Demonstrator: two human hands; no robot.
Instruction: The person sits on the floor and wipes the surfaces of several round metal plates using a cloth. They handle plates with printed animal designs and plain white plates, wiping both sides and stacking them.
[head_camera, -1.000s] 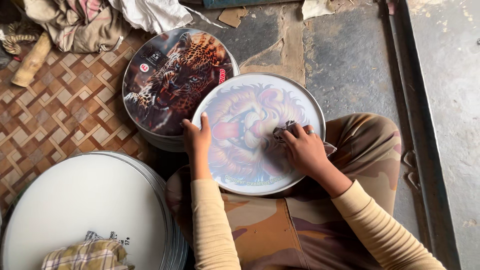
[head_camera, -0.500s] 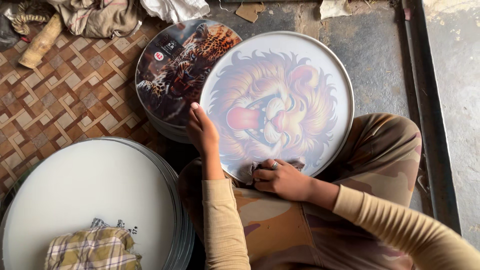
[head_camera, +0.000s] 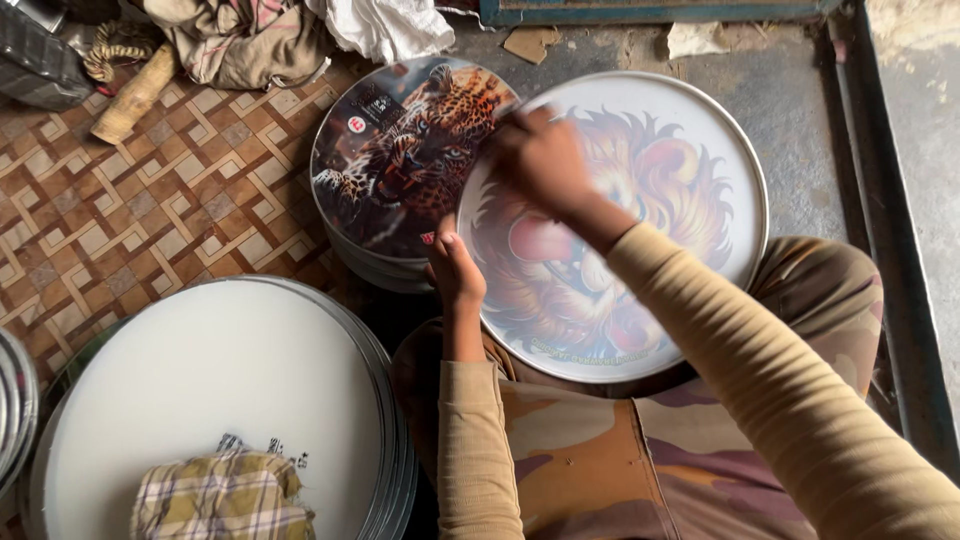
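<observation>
A seated person in camouflage trousers (head_camera: 600, 470) and long tan sleeves steadies one round lion-print disc (head_camera: 650, 290) on the lap, its face tilted up toward the camera. The left hand (head_camera: 455, 272) clasps the disc's lower-left rim, fingers curled over the edge. The right hand (head_camera: 540, 160) lies across the upper-left part of the printed face, blurred, so whether it pinches anything there cannot be told.

Behind the lion disc, touching its left edge, stands one stack of round discs topped by a leopard-print disc (head_camera: 400, 160); a small red round sticker sits on its left part and a small red mark near its lower rim. At the lower left of the floor lies a second stack topped by a plain white disc (head_camera: 200, 380), with a small dark printed mark near its lower middle and one folded checked cloth (head_camera: 225, 495) resting over its near edge. The rims of a third pile (head_camera: 12, 400) show at the far left edge.

The floor (head_camera: 120, 220) at left has a brown woven-pattern covering; at right it is bare grey concrete. Along the far edge lie one heap of crumpled clothes (head_camera: 250, 35), one white cloth (head_camera: 385, 25), one coil of rope (head_camera: 110, 50) and one short wooden stick (head_camera: 135, 93).
</observation>
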